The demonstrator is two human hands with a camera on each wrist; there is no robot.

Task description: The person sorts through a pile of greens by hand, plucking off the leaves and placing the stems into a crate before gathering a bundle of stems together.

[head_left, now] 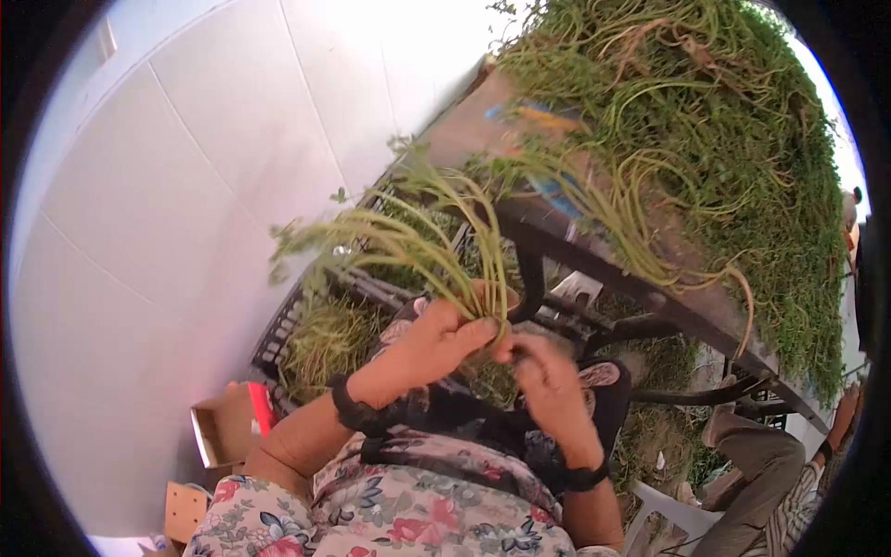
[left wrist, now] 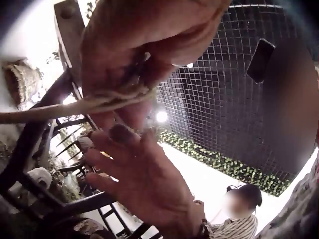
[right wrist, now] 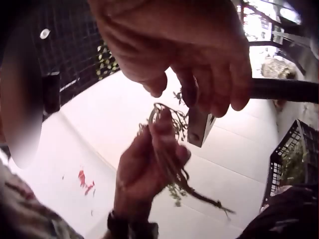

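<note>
While the left hand (head_left: 422, 345) pinches green stems (head_left: 418, 247) near the table's (head_left: 469, 125) nearest corner, the right hand (head_left: 561, 399) is just beside; its fingers slightly spread.

There are two foreground hands (head_left: 422, 348) (head_left: 561, 395), one held bunch of stems (head_left: 408, 243), one table (head_left: 469, 121) and one red-sided box (head_left: 220, 429).

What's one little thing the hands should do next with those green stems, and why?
Maybe the right hand should pinch the curved stem at the left hand. The left hand grips the green stems, while the right hand is close by and seems to hold nothing, so it looks best placed to catch that stem.
</note>
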